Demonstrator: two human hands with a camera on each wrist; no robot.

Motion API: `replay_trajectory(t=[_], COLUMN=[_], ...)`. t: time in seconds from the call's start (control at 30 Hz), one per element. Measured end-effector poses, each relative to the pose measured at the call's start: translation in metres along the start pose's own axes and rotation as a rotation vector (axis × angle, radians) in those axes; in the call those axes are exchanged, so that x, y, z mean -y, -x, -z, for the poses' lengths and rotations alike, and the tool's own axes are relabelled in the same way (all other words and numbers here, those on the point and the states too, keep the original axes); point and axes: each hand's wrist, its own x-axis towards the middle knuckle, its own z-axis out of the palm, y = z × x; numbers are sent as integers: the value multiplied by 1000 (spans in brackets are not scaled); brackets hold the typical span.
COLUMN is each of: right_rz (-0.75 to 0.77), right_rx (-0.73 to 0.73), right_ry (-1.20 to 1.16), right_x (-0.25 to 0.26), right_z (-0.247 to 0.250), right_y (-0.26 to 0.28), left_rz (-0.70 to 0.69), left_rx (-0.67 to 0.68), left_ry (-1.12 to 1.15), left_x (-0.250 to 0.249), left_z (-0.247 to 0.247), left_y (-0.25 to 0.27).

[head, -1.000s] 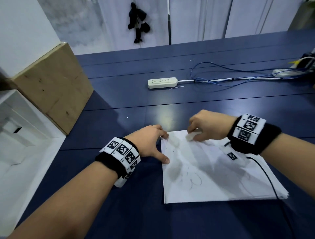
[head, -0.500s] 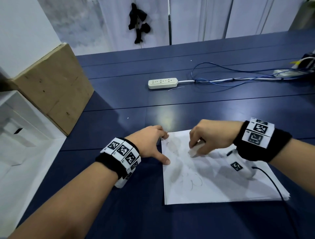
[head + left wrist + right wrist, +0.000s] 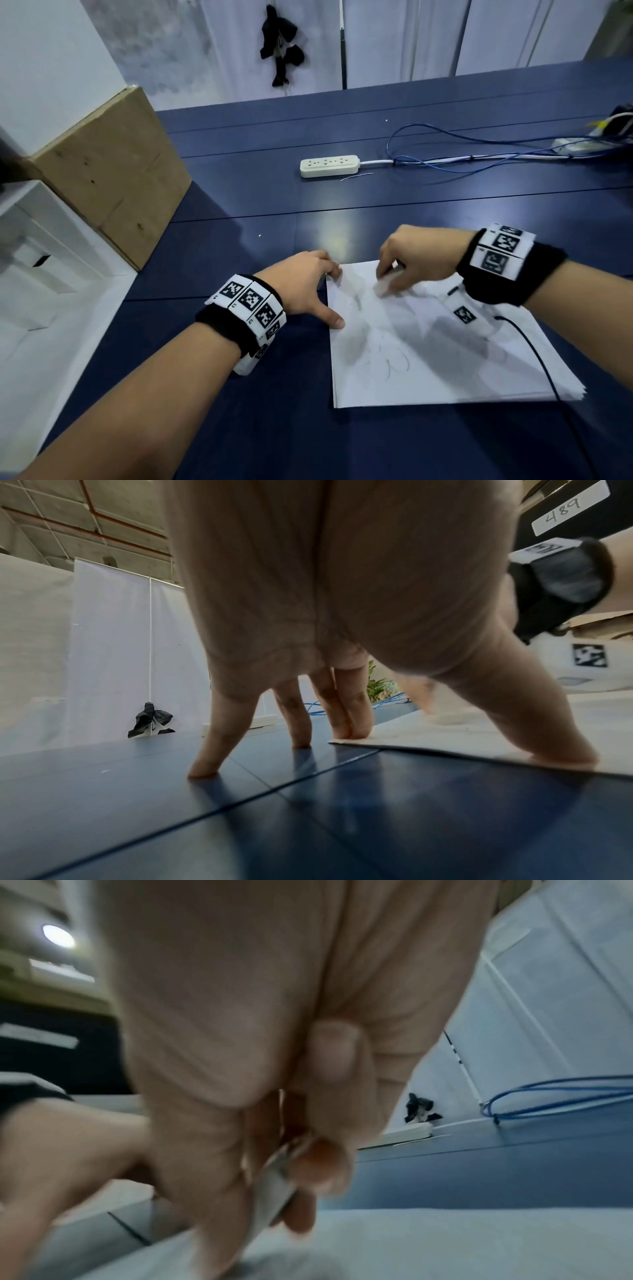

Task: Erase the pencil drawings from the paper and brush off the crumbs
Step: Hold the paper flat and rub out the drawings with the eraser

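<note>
A white sheet of paper lies on the dark blue table, with faint pencil curves near its lower middle. My right hand pinches a white eraser and presses it on the paper's upper left part. In the right wrist view the eraser shows blurred between thumb and fingers. My left hand rests spread at the paper's left edge. Its thumb and two fingertips press on the paper; the other fingers stand on the table.
A white power strip with blue and white cables lies further back on the table. A cardboard box stands at the left, beside a white shelf unit. A black cable runs over the paper's right side.
My right hand with the eraser rubbed down the paper, then back up and left. The left hand stayed in place on the paper's edge.
</note>
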Motion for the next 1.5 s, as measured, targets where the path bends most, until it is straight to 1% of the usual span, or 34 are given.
replay_trajectory(t=[0.07,0.13,0.2,0.27,0.3,0.33,0.47,0.53,0.6,0.67,0.7,0.73,0.77,0.87,0.93,1.0,1.1,1.13,1.17,1.27,1.33,1.4,1.5], right_rz=[-60,-79,-15,53,61,52,-85,-114,-55,34,52,52,38,-59,-94,-48,23,19,6,-64,-96,-66,18], right_rx=[-102,-147,-108,0,48,52,-149,-173,-121,-6,52,74,47,-107,-138,-105,51,70,51,-82,-124,-108,-11], right_ry=[35,55,57,-20,-45,-50,52,60,33,-46,-71,-67,-35,62,59,60,-63,-73,-58,20,68,109,80], right_x=[-10,-14,-6,6,9,8,-11,-15,-8,3,8,8,6,-10,-15,-9,9,10,8,-4,-4,2,15], right_z=[6,6,2,-2,-4,-5,5,6,4,-1,-2,-2,-1,7,7,3,-3,-3,-2,6,7,2,-7], right_y=[-11,-13,-1,15,18,17,-7,-8,3,17,20,20,15,-5,-10,-2,15,15,12,-2,-4,3,19], left_rz=[-1,0,7,9,9,6,-1,3,5,4,5,3,1,-4,0,11,14,11,8,1,4,11,19], left_rx=[-2,-3,-2,-1,-1,1,0,-2,-2,2,2,2,1,-1,-1,-4,-3,-1,1,-2,-7,-12,-5], left_ry=[5,4,10,5,3,-1,-5,-3,-4,-12,-15,-15,-14,-9,-7,0,-2,-2,-1,0,-1,0,-13], left_x=[0,0,0,-1,-1,-2,-3,-3,-3,-2,-2,-2,-2,-3,-3,-3,-4,-4,-5,-4,-2,0,-1], left_z=[1,1,1,1,1,1,2,2,2,2,2,2,2,2,2,2,1,2,2,2,1,-1,-1], left_y=[1,2,1,1,1,1,3,3,3,3,3,3,2,2,3,3,4,4,3,3,4,4,2])
